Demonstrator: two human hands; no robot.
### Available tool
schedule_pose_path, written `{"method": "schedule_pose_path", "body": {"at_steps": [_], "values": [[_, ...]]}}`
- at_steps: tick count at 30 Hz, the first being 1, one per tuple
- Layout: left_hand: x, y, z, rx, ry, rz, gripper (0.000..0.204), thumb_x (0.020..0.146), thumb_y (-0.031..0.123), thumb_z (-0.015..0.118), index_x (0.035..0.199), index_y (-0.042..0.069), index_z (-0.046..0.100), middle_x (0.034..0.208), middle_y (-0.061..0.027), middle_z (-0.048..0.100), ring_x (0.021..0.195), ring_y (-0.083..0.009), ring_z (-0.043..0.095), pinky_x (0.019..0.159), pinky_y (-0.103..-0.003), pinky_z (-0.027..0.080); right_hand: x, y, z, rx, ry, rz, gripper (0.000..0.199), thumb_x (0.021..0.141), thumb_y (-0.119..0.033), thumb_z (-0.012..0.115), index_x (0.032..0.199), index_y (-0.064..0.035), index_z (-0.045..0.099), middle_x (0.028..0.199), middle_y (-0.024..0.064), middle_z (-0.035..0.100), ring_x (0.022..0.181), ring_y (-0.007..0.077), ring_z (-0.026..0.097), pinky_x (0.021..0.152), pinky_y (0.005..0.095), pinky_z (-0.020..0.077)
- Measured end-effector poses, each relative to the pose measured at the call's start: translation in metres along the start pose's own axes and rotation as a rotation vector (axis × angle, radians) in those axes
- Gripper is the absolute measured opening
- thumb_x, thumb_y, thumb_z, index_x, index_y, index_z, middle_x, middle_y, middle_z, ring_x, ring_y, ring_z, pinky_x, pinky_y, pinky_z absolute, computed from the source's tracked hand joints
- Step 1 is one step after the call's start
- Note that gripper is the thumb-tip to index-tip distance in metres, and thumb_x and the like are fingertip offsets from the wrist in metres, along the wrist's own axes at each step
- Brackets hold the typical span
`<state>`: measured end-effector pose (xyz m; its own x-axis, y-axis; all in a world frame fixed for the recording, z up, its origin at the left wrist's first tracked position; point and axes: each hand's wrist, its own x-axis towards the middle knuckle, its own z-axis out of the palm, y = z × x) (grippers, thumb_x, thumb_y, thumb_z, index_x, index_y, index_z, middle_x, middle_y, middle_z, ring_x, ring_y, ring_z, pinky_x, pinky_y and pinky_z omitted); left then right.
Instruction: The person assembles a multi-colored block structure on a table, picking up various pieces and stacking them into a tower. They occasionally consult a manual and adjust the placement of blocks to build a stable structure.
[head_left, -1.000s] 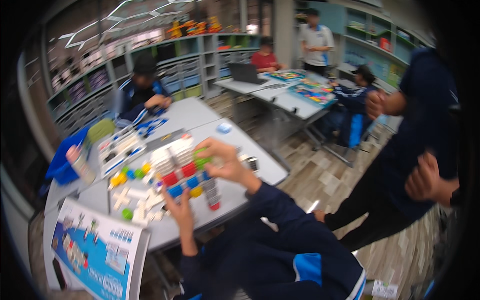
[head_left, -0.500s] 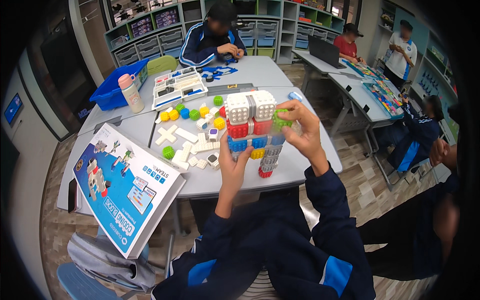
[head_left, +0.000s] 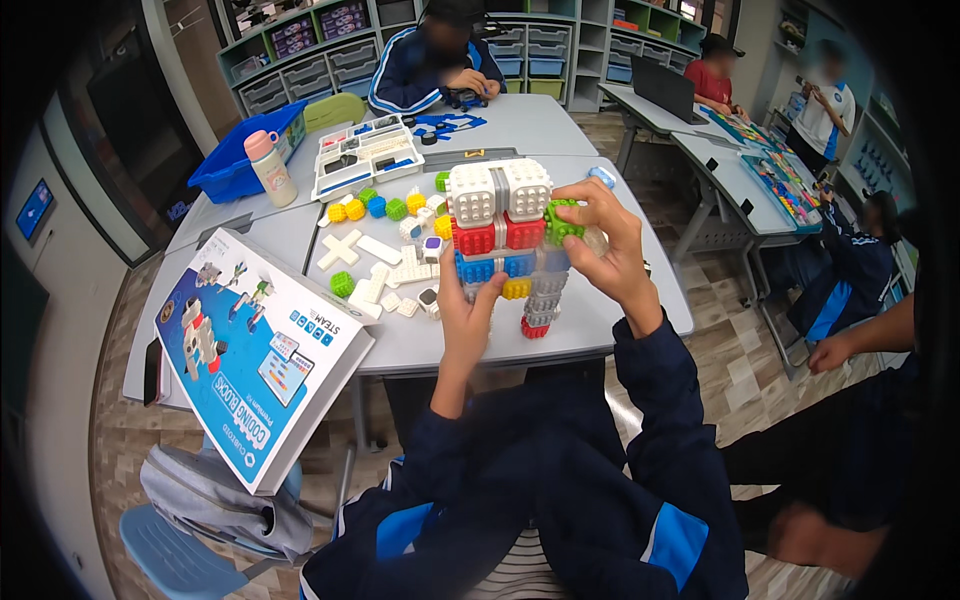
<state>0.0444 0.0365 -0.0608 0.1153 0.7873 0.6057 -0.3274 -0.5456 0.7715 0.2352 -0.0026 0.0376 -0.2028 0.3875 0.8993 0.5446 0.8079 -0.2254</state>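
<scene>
A figure built of studded blocks (head_left: 497, 235) is held upright over the table's near edge. White blocks form its top, with red, blue and yellow ones below and a grey column ending in red at its lower right. My left hand (head_left: 466, 320) grips the figure's lower left side, thumb across the front. On the right, my right hand (head_left: 612, 245) pinches a green block (head_left: 565, 222) between thumb and fingers, against the figure's upper right side. Whether the green block is joined to it, I cannot tell. Loose studded blocks (head_left: 397, 209) and white flat pieces (head_left: 410, 268) lie left of the figure.
A large kit box (head_left: 262, 350) leans at the table's left edge. Behind it stand a bottle (head_left: 270, 172), a blue bin (head_left: 225, 170) and a white sorting tray (head_left: 366, 160). Across the table a person (head_left: 437, 70) handles small parts. Another person's arm (head_left: 865, 335) shows at right.
The view has shifted slightly, so the table and its things sit a little further right and higher. Both hands keep their holds. The person at right has lowered an arm.
</scene>
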Motion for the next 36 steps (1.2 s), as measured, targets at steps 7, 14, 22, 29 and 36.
{"method": "schedule_pose_path", "body": {"at_steps": [7,14,22,29,36], "values": [[-0.002,0.005,0.0,0.004,-0.008,-0.031,0.055,0.092,0.007,0.067,0.139,-0.001,0.041,0.12,-0.0116,0.061,0.105,-0.0167,0.06,0.091,-0.031,0.049,0.006,-0.016,-0.011,-0.009,-0.081,0.037,0.027,0.073,-0.01,0.069,0.099,-0.002,0.065,0.11,0.0132,0.069,0.102,0.0279,0.06,0.091,0.0397,0.0482],[-0.002,0.0,0.0,0.008,0.026,-0.03,0.06,0.092,0.009,0.067,0.143,-0.002,0.038,0.119,-0.0113,0.062,0.105,-0.0172,0.06,0.092,-0.031,0.048,-0.021,0.031,-0.023,0.774,0.463,0.414,0.048,0.094,-0.047,0.056,0.117,-0.0053,0.066,0.123,0.0108,0.068,0.123,0.0265,0.055,0.102,0.0389,0.0414],[-0.004,0.004,-0.001,0.015,0.016,0.01,0.054,0.092,0.008,0.067,0.138,0.0,0.041,0.114,-0.0093,0.063,0.1,-0.0136,0.06,0.087,-0.029,0.048,-0.088,0.149,-0.033,-0.533,-0.457,0.906,0.029,0.086,-0.025,0.065,0.1,-0.0012,0.074,0.096,0.0241,0.071,0.092,0.0379,0.069,0.08,0.0407,0.0532],[-0.009,0.005,-0.003,-0.005,0.018,-0.061,0.055,0.091,0.008,0.069,0.137,0.0,0.041,0.114,-0.0092,0.062,0.101,-0.0137,0.06,0.088,-0.029,0.049,-0.034,0.163,-0.005,-0.633,-0.585,1.009,0.027,0.083,-0.02,0.067,0.102,-0.0025,0.074,0.096,0.024,0.07,0.091,0.0388,0.069,0.08,0.0419,0.0538],[-0.009,0.001,-0.004,0.119,-0.001,0.06,0.061,0.087,0.009,0.073,0.139,0.0,0.042,0.125,-0.0152,0.056,0.112,-0.0216,0.057,0.095,-0.033,0.046,-0.008,0.106,0.057,0.32,-0.388,0.639,0.051,0.087,-0.026,0.069,0.132,-0.0048,0.058,0.123,0.0219,0.062,0.108,0.0333,0.063,0.093,0.0437,0.0506]]}}
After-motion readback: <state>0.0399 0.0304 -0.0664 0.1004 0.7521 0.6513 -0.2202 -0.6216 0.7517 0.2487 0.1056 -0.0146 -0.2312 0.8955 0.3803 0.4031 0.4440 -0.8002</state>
